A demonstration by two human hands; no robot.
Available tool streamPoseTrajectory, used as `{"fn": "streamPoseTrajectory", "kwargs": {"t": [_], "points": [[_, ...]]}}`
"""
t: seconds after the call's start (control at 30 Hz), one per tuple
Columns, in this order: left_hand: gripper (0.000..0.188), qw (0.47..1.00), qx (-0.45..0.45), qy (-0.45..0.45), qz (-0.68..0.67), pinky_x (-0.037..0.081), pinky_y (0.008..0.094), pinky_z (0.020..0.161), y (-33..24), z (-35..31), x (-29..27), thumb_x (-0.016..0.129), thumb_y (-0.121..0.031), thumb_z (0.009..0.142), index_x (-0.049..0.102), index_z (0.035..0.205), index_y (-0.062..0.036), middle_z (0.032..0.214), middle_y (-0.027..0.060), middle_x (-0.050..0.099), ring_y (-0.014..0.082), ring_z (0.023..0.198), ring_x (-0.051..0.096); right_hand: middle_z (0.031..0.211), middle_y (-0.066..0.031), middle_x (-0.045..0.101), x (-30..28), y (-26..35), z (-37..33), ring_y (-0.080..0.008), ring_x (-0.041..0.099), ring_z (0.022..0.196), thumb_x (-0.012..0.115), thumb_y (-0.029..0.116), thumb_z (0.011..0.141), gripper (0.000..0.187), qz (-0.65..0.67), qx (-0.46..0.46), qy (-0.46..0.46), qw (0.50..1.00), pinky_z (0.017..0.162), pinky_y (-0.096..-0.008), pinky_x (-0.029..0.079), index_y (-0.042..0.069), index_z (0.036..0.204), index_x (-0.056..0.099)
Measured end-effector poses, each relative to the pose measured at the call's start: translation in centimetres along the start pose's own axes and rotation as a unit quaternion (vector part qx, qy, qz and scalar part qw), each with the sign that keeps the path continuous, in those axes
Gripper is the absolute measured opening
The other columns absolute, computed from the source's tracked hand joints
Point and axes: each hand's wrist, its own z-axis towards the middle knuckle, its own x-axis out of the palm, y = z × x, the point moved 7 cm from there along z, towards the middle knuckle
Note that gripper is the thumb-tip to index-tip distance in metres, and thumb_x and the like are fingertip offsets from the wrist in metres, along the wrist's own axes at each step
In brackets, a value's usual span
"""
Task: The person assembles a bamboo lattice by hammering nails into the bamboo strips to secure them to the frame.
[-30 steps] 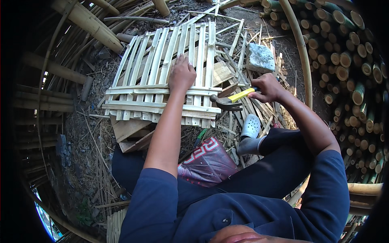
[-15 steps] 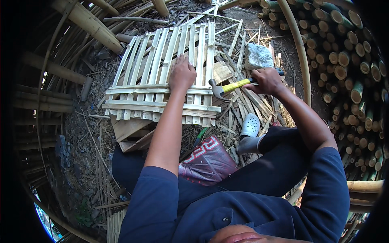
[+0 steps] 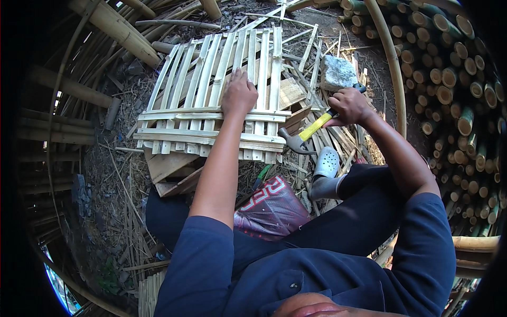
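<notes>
A panel of split-bamboo slats [image 3: 214,87] lies in front of me, its long strips crossed by paired strips along the near edge. My left hand [image 3: 239,96] rests on it just beyond the crosspieces, fingers stretched forward over the slats. In my right hand [image 3: 349,106] is a claw hammer [image 3: 315,128] with a yellow and black handle, my fingers wrapped round the grip. The hammer head is close to the right end of the near crosspiece [image 3: 264,138]; whether it touches cannot be made out. Wooden boards [image 3: 171,166] support the panel from below.
A pale stone block [image 3: 338,73] sits just beyond my right hand. Loose bamboo strips [image 3: 338,134] litter the ground near my grey clog [image 3: 327,162]. A dark red printed sack [image 3: 272,208] lies between my legs. Cut bamboo poles [image 3: 449,79] are stacked at the right.
The hammer head has swung nearer to me and slightly right, tilting the handle more steeply. My left hand stays on the slats.
</notes>
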Motion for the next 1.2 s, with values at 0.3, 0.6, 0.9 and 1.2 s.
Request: {"fn": "streamPoseTrajectory", "kwargs": {"t": [0.3, 0.6, 0.9, 1.2], "points": [[0.053, 1.000, 0.006, -0.008, 0.010, 0.024, 0.0394, 0.130, -0.2, 0.0, 0.0, 0.039, -0.028, 0.105, 0.053, 0.150, -0.0029, 0.165, 0.0150, 0.041, 0.0262, 0.155, 0.034, 0.058, -0.0051, 0.055, 0.4, 0.1, 0.2, -0.0268, 0.062, 0.053, 0.067, 0.080, 0.081, 0.070, -0.016, 0.040, 0.000, 0.999, 0.055, -0.0399, 0.052, 0.012, 0.071, 0.056], [0.054, 1.000, 0.006, -0.005, 0.013, 0.023, 0.0394, 0.130, 0.0, 0.0, 0.2, 0.038, -0.028, 0.106, 0.052, 0.151, -0.0025, 0.165, 0.0153, 0.040, 0.0261, 0.156, 0.032, 0.058, -0.0052, 0.056, 1.0, 0.6, 0.5, -0.0270, 0.063, 0.054, 0.069, 0.081, 0.078, 0.071, -0.018, 0.060, 0.009, 0.998, 0.057, -0.0398, 0.052, 0.011, 0.070, 0.056], [0.054, 1.000, 0.008, 0.002, 0.029, 0.023, 0.0395, 0.130, -0.4, -0.1, 0.1, 0.037, -0.027, 0.106, 0.050, 0.152, -0.0020, 0.166, 0.0150, 0.039, 0.0256, 0.156, 0.032, 0.058, -0.0054, 0.056, 1.4, 0.4, 0.5, -0.0270, 0.063, 0.055, 0.069, 0.080, 0.078, 0.072, -0.040, 0.089, 0.017, 0.995, 0.057, -0.0393, 0.053, 0.011, 0.070, 0.055], [0.053, 1.000, 0.011, -0.003, 0.028, 0.023, 0.0396, 0.130, -0.2, -0.2, 0.2, 0.037, -0.028, 0.106, 0.051, 0.151, -0.0022, 0.166, 0.0147, 0.039, 0.0258, 0.156, 0.032, 0.058, -0.0044, 0.054, 1.8, -0.1, 0.0, -0.0259, 0.063, 0.055, 0.069, 0.081, 0.077, 0.071, -0.056, 0.114, 0.012, 0.992, 0.057, -0.0385, 0.053, 0.011, 0.070, 0.053]]}}
